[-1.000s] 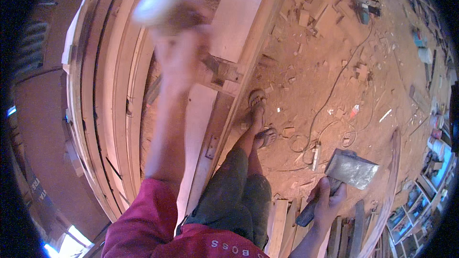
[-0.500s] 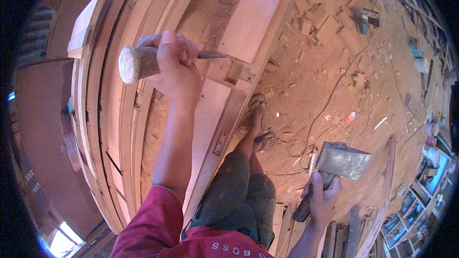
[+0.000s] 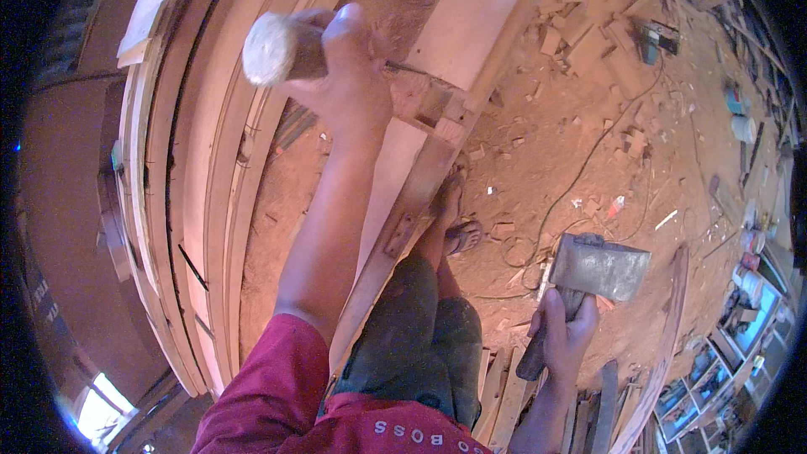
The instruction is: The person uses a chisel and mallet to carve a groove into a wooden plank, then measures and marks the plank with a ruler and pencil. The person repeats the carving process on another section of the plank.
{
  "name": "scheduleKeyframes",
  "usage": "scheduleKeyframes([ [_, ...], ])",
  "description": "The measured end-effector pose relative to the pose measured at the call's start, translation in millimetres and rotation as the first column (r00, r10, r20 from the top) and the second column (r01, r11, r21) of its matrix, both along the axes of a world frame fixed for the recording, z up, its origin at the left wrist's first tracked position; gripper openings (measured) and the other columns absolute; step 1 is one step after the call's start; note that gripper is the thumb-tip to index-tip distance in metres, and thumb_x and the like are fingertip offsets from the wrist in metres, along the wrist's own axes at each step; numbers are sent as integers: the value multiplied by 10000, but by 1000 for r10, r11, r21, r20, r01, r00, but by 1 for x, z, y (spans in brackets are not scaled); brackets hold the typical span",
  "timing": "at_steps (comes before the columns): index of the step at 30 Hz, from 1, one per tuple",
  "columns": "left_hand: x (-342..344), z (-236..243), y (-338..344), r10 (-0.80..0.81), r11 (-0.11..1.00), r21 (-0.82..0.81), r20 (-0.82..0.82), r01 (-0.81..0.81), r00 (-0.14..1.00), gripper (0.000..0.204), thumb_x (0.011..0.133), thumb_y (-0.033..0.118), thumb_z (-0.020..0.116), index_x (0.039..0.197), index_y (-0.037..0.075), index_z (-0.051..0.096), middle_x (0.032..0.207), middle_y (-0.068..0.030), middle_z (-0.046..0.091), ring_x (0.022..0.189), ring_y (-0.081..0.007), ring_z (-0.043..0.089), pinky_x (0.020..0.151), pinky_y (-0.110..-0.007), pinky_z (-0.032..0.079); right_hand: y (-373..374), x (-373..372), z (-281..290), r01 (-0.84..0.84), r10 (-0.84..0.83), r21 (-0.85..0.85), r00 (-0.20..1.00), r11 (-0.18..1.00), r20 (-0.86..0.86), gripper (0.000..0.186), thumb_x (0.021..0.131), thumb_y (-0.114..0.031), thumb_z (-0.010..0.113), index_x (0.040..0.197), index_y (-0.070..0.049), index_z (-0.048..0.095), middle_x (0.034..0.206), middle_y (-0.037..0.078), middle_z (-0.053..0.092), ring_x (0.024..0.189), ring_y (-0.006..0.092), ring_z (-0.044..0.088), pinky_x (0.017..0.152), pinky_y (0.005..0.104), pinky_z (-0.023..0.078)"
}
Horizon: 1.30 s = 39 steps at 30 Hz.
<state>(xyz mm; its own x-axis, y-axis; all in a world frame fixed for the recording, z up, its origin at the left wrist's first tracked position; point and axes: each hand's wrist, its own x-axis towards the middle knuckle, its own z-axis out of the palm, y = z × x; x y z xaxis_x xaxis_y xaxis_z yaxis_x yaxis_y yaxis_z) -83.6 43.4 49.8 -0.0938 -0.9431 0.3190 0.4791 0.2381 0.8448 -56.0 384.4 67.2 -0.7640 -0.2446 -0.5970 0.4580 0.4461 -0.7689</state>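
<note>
My left hand point(image 3: 351, 63) is closed round the thick wooden handle of a chisel point(image 3: 271, 49), its pale, battered end turned towards me. The thin dark blade runs right from my fist to a long wooden beam point(image 3: 483, 8), close to a squared notch point(image 3: 432, 104) cut there. My fingers hide the upper part of the blade, and whether its tip touches the wood is hard to tell. Lower right, my right hand point(image 3: 570, 332) grips the short dark handle of a hatchet point(image 3: 607, 267). Its broad grey metal head is held up, well apart from the chisel.
Long planks point(image 3: 227, 118) lie side by side on the left. Offcuts point(image 3: 593, 46) and a thin cable point(image 3: 580, 172) are scattered over the dusty floor, right of the beam. A divided tray of tools point(image 3: 714, 370) stands far right. My sandalled foot point(image 3: 462, 237) is beside the beam.
My left hand has moved up and right in the picture, with the chisel's butt end now facing me more. The view has shifted slightly; the hatchet appears a little higher and further left.
</note>
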Motion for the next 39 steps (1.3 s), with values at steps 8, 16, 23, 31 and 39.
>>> scheduleKeyframes([
  [8, -13, -17, -12, 129, 984, -142, 132, -110, 983, 199, 814, 65, 666, 878, 62, 477, 610, -49, 508, 447, -115, 488, 381, -259, 404, -18, -26, 1, -160, 158, 2, 976, 987, -151, 220, 925, -184, 654, 849, -29, 518, 600, 38, 563, 468, 94, 532, 422, 257, 417],
  [16, -18, -24, -4, 133, 991, -51, 250, -124, 959, 223, 810, 83, 721, 966, -16, 597, 883, -62, 631, 772, -141, 593, 714, -293, 496, -118, -110, 66, -571, 413, 60, 513, 819, -752, 270, 886, -223, 673, 890, 16, 548, 705, 168, 591, 620, 285, 603, 602, 396, 470],
  [23, -19, -31, 19, 67, 983, -182, 336, -5, 940, 228, 826, 95, 691, 985, -15, 572, 879, -72, 624, 748, -148, 597, 680, -305, 509, -189, -116, 144, -690, 489, 328, 43, 645, -871, 275, 927, -248, 553, 896, 23, 586, 788, 212, 664, 768, 352, 695, 653, 447, 567],
  [31, 1, -14, -27, 20, 999, 32, 165, -26, 986, 207, 841, 106, 652, 972, -7, 538, 855, -80, 607, 706, -152, 597, 619, -315, 523, -174, -126, 148, -715, 628, 436, 6, 547, -778, 276, 910, -228, 564, 931, 47, 579, 794, 222, 668, 766, 402, 675, 705, 473, 557],
  [39, -22, 18, 25, 75, 995, 51, 104, -81, 992, 177, 859, 68, 652, 962, 8, 522, 876, -69, 603, 709, -142, 597, 562, -296, 504, -156, -132, 137, -650, 601, 440, 33, 620, -799, 366, 940, -302, 541, 912, 60, 587, 775, 235, 678, 756, 368, 702, 656, 466, 584],
])
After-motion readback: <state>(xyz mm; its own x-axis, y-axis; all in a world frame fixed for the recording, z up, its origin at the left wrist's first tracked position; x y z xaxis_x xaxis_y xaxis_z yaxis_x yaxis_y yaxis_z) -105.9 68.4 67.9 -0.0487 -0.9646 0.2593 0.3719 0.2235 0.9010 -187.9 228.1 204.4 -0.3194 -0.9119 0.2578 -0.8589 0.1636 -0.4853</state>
